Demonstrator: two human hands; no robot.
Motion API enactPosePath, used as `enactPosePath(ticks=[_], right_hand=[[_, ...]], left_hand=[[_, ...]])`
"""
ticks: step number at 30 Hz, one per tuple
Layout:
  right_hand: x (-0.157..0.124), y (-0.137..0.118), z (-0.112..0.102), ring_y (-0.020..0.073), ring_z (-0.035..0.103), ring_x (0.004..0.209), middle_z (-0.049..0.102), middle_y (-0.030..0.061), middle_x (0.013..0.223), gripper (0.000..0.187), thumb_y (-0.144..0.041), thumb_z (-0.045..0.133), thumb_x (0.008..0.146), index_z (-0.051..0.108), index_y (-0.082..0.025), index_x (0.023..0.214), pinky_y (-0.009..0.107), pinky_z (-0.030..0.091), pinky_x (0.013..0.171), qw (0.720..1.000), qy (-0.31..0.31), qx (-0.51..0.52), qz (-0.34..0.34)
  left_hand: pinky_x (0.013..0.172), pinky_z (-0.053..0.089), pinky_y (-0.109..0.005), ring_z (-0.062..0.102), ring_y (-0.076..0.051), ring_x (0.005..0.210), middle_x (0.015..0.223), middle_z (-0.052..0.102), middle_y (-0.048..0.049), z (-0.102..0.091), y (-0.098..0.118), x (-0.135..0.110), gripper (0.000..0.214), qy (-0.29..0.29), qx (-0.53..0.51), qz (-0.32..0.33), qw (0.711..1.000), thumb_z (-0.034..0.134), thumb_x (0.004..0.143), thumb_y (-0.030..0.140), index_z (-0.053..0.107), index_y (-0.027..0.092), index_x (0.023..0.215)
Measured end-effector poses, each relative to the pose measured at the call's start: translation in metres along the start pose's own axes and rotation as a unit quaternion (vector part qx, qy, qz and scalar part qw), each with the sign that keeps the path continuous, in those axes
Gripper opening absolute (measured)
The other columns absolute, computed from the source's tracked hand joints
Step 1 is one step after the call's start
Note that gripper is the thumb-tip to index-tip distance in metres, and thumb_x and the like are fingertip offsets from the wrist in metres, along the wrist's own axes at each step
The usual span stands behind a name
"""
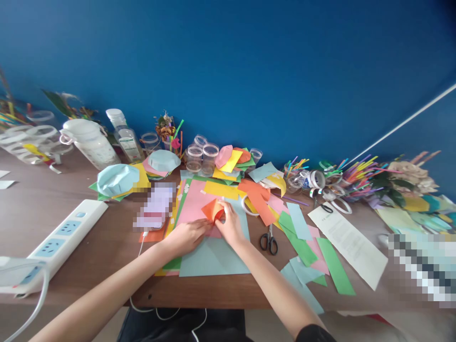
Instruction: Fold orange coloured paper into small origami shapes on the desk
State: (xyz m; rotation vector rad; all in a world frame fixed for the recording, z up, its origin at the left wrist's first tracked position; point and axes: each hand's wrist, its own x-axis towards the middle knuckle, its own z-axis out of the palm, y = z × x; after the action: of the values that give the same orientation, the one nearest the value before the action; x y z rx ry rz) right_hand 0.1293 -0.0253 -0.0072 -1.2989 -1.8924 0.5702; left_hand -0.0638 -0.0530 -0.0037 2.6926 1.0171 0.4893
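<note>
A small sheet of orange paper (211,209), folded to a pointed shape, stands raised between my hands. My right hand (231,227) grips its right side, thumb below and fingers curled over the top edge. At its lower left edge, the fingertips of my left hand (189,236) are closed on the paper, though the fingers partly hide the contact. Beneath both hands lie a light blue sheet (213,259) and a pink sheet (192,202), stacked over green and yellow ones.
Black-handled scissors (270,241) and paper strips (333,266) lie at the right, beside a printed sheet (351,242). A phone (156,206) on a cable and a power strip (66,237) are at the left. Plastic cups (202,156) and folded paper shapes (119,180) line the back.
</note>
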Motion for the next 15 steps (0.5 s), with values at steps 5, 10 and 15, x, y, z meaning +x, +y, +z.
enactPosePath(ticks=[5, 10, 15], right_hand=[[-0.005, 0.005, 0.001, 0.0230, 0.055, 0.114, 0.052, 0.0099, 0.125, 0.061, -0.001, 0.053, 0.068, 0.045, -0.022, 0.125, 0.038, 0.051, 0.092, 0.999, 0.001, 0.048, 0.022], [-0.007, 0.003, 0.001, 0.0219, 0.056, 0.113, 0.051, 0.0097, 0.127, 0.063, -0.001, 0.053, 0.067, 0.044, -0.023, 0.126, 0.033, 0.057, 0.082, 0.996, -0.001, 0.077, 0.036], [-0.008, -0.007, -0.003, 0.0230, 0.048, 0.123, 0.049, 0.0090, 0.129, 0.064, 0.000, 0.054, 0.068, 0.044, -0.023, 0.126, 0.038, 0.049, 0.097, 0.999, 0.017, 0.048, 0.011]], left_hand=[[0.101, 0.046, -0.036, 0.052, -0.020, 0.121, 0.127, 0.058, -0.0106, 0.001, 0.001, 0.002, 0.036, 0.013, 0.022, 0.022, 0.999, 0.037, 0.092, 0.015, 0.053, 0.015, 0.124], [0.099, 0.045, -0.039, 0.051, -0.021, 0.121, 0.123, 0.061, -0.0108, -0.002, 0.004, 0.003, 0.040, 0.007, 0.031, 0.029, 0.999, 0.036, 0.087, 0.005, 0.054, 0.015, 0.121], [0.096, 0.044, -0.040, 0.049, -0.023, 0.120, 0.121, 0.061, -0.0116, -0.002, 0.006, 0.003, 0.044, -0.011, 0.053, 0.025, 0.998, 0.037, 0.082, 0.002, 0.053, 0.015, 0.121]])
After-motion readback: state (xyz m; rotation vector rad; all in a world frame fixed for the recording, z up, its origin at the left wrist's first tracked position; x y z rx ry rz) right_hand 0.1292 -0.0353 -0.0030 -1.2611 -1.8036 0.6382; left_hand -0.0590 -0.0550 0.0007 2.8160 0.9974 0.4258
